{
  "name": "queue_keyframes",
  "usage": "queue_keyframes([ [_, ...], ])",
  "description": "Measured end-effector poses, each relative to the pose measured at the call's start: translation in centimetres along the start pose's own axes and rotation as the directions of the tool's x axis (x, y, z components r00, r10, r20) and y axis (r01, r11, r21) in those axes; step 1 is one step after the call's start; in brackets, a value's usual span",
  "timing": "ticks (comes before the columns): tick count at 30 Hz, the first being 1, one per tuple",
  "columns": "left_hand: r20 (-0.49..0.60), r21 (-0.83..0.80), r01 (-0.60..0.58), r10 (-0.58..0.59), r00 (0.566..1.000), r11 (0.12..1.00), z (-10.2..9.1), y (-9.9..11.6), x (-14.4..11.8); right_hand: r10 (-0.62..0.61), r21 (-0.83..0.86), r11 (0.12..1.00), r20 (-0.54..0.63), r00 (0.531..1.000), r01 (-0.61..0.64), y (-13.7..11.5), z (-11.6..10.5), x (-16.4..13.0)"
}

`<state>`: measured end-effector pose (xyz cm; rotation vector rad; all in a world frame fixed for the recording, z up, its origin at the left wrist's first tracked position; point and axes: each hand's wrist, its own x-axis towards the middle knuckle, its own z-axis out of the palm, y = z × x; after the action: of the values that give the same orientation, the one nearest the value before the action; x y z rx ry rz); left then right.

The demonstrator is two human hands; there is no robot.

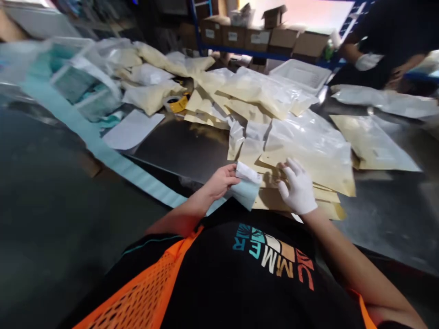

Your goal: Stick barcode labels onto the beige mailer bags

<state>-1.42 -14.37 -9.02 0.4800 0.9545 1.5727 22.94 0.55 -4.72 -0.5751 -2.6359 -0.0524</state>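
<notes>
My left hand (221,180), bare, pinches a small folded white and pale-blue paper label (246,183) at the near edge of the dark metal table (178,146). Wearing a white glove, my right hand (298,187) rests with its fingers spread on a stack of yellowish plastic mailer bags (308,160) just right of the label. The two hands are close together in front of my chest.
More filled mailer bags (154,91) are heaped at the back left near a yellow tape roll (176,103) and a white sheet (132,130). A white tray (302,73) and cardboard boxes (257,36) stand behind. Another person (384,50) works at the far right.
</notes>
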Motion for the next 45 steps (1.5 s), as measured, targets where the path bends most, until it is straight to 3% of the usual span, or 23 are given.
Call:
queue_keyframes([
  [2, 0.042, 0.027, -0.023, 0.022, 0.999, 0.999, -0.1, 0.3, 0.0, -0.001, 0.157, 0.988, -0.078, 0.997, 0.014, -1.3, 0.3, 0.9],
  [4, 0.073, 0.053, -0.072, 0.068, 0.995, 0.996, -0.1, 0.6, 0.0, 0.068, 0.365, 0.930, -0.044, 0.997, -0.047, -2.8, 0.7, 1.8],
  [6, 0.113, 0.084, -0.120, 0.110, 0.987, 0.989, 0.1, 0.9, -0.1, 0.123, 0.618, 0.771, 0.092, 0.988, -0.153, -4.2, 1.1, 2.8],
  [8, 0.145, 0.121, -0.172, 0.154, 0.977, 0.978, 0.3, 1.3, -0.2, 0.148, 0.806, 0.525, 0.231, 0.962, -0.274, -5.4, 1.5, 3.8],
  [10, 0.187, 0.148, -0.230, 0.201, 0.962, 0.962, 0.4, 1.6, -0.5, 0.214, 0.862, 0.351, 0.306, 0.928, -0.365, -6.6, 1.8, 4.5],
  [11, 0.215, 0.150, -0.256, 0.221, 0.951, 0.955, 0.4, 1.8, -0.8, 0.266, 0.858, 0.330, 0.315, 0.911, -0.393, -7.1, 1.9, 4.8],
  [14, 0.275, 0.092, -0.244, 0.211, 0.938, 0.965, 0.2, 2.5, -1.9, 0.340, 0.800, 0.472, 0.223, 0.914, -0.371, -8.3, 2.2, 5.0],
  [16, 0.229, 0.029, -0.160, 0.150, 0.962, 0.987, -0.1, 2.8, -2.8, 0.269, 0.744, 0.625, 0.079, 0.960, -0.237, -8.9, 2.4, 5.0],
  [18, 0.149, -0.031, -0.073, 0.077, 0.986, 0.997, -0.4, 2.9, -3.4, 0.101, 0.645, 0.764, -0.103, 0.990, -0.011, -9.4, 2.6, 5.0],
  [20, 0.078, -0.098, -0.020, 0.028, 0.997, 0.995, -0.6, 2.9, -3.7, -0.122, 0.485, 0.843, -0.253, 0.960, 0.235, -9.6, 2.6, 5.3],
  [22, 0.004, -0.178, -0.004, 0.005, 1.000, 0.984, -0.7, 2.8, -3.9, -0.322, 0.303, 0.853, -0.333, 0.886, 0.424, -9.8, 2.5, 5.7],
  [25, -0.085, -0.287, -0.025, 0.001, 0.996, 0.958, -1.0, 2.9, -3.9, -0.468, 0.134, 0.835, -0.337, 0.817, 0.534, -10.1, 2.2, 6.2],
  [29, -0.139, -0.326, -0.067, 0.023, 0.990, 0.943, -1.6, 3.5, -4.0, -0.526, 0.146, 0.799, -0.299, 0.796, 0.583, -10.5, 2.0, 6.4],
  [34, -0.119, -0.229, -0.113, 0.087, 0.989, 0.967, -2.1, 3.7, -4.3, -0.521, 0.134, 0.810, -0.282, 0.806, 0.570, -11.2, 2.0, 5.9],
  [40, -0.142, -0.119, -0.119, 0.102, 0.985, 0.986, -2.4, 3.9, -4.8, -0.339, -0.010, 0.932, -0.375, 0.863, 0.362, -11.7, 1.5, 5.2],
  [45, -0.120, -0.069, -0.038, 0.029, 0.992, 0.997, -1.6, 4.0, -4.7, -0.315, -0.043, 0.947, -0.318, 0.894, 0.318, -12.3, 0.7, 5.7],
])
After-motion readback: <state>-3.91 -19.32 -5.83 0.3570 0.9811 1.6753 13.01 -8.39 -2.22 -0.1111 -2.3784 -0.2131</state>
